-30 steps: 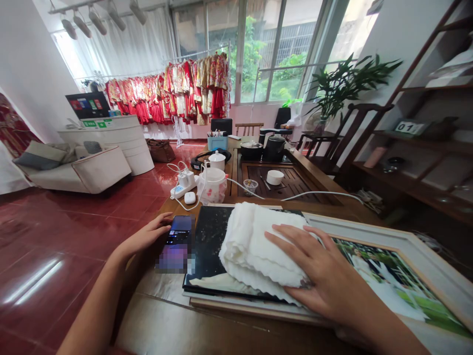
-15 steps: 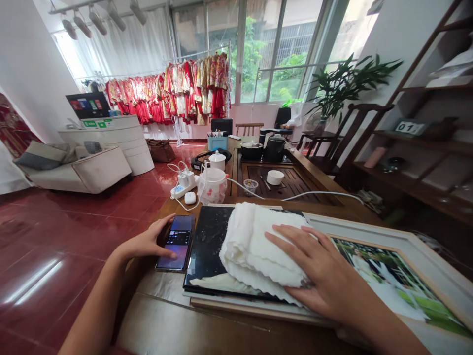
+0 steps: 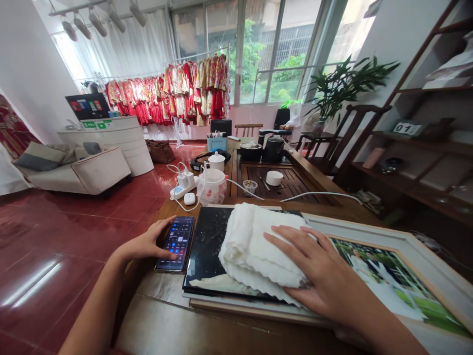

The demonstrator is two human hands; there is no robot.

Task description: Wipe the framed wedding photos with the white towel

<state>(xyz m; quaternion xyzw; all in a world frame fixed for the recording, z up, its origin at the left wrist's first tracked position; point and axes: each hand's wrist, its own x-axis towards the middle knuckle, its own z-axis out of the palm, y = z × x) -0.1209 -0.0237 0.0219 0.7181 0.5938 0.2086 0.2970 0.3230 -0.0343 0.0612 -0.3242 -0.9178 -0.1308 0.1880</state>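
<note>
Resting right hand (image 3: 314,266) open, palm down, fingers spread on a folded white towel (image 3: 254,246). Towel sits on a glossy black panel (image 3: 205,246), just left of a framed wedding photo (image 3: 391,281). Left hand (image 3: 146,241) comes in from the left, half open, fingertips on the lower part of a lit smartphone (image 3: 176,243), not gripping it. Phone lies on the wooden table (image 3: 173,211), just beside the panel.
</note>
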